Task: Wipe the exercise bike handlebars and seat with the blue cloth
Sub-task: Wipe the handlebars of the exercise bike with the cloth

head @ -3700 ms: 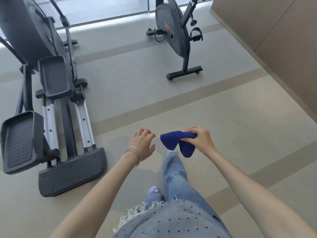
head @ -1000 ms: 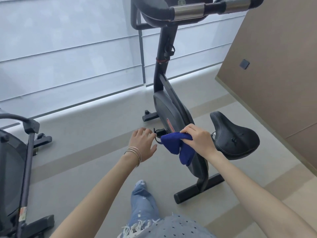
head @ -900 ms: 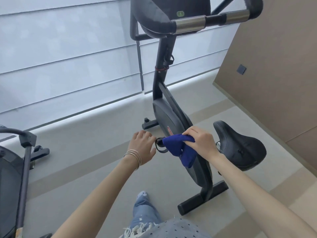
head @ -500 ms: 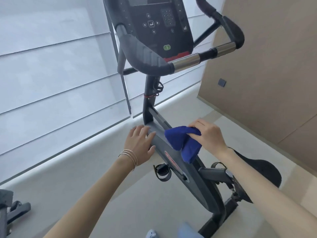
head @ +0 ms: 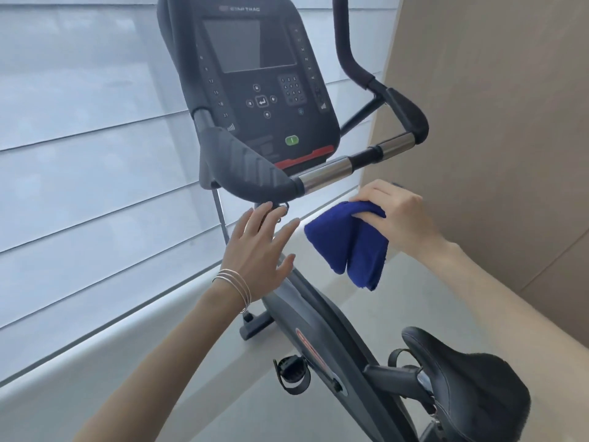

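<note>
The exercise bike stands right in front of me. Its handlebars [head: 322, 173] run from a black grip at left through a chrome bar to a black loop at right, below the console [head: 255, 78]. The black seat [head: 462, 378] is at the lower right. My right hand [head: 398, 215] grips the folded blue cloth [head: 347, 247], which hangs just under the chrome bar without touching it. My left hand [head: 258, 247], with thin bracelets at the wrist, is open with fingers spread, just below the left grip.
Pale window blinds [head: 79, 154] fill the left and back. A brown panelled wall [head: 494, 122] stands close on the right. The bike's dark frame [head: 312, 320] and a strapped pedal [head: 291, 374] slope down between my arms over a light floor.
I have walked up to the bike; console and handlebars now fill the view. Both hands have risen toward the handlebars, the right still holding the cloth, and the seat has slid to the lower right.
</note>
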Available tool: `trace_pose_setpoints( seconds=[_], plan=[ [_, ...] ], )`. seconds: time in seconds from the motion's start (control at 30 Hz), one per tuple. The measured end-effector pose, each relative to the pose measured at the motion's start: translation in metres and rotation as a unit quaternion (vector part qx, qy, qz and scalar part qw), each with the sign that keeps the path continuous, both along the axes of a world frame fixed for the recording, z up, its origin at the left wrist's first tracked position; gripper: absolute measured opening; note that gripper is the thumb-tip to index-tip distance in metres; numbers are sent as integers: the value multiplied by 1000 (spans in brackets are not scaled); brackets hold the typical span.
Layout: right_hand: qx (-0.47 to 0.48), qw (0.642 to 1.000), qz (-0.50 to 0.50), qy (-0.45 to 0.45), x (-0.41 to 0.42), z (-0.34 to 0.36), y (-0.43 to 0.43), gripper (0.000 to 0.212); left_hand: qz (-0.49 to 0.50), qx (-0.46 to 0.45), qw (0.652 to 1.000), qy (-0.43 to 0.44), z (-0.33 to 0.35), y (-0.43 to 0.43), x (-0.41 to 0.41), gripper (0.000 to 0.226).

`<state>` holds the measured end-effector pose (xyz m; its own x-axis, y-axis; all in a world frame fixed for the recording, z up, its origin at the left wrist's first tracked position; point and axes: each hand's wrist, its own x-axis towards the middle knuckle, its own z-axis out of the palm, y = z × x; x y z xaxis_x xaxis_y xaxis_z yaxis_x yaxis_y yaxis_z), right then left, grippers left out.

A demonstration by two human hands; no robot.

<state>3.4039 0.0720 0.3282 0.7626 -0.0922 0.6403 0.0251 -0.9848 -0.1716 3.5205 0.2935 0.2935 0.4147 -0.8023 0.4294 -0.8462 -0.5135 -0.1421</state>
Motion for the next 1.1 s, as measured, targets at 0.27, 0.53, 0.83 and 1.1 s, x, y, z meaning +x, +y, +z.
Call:
trace_pose_setpoints(
  seconds=[0.27,0.53,0.83,1.1],
  plan=[
    [-38,996,-12,-74,48,65,-17,12,33,-56,997,-34,48,-24,42,64],
    [-30,997,-61,-38,102,33,-2,16,63,-44,996,-53,33,-31,55,66],
    [90,995,32,-6,87,-2,0,35,66,-66,993,-67,26,-36,56,64],
    [32,999,13,9,93,-3,-16,38,62,-85,992,-69,24,-36,59,64]
  ],
)
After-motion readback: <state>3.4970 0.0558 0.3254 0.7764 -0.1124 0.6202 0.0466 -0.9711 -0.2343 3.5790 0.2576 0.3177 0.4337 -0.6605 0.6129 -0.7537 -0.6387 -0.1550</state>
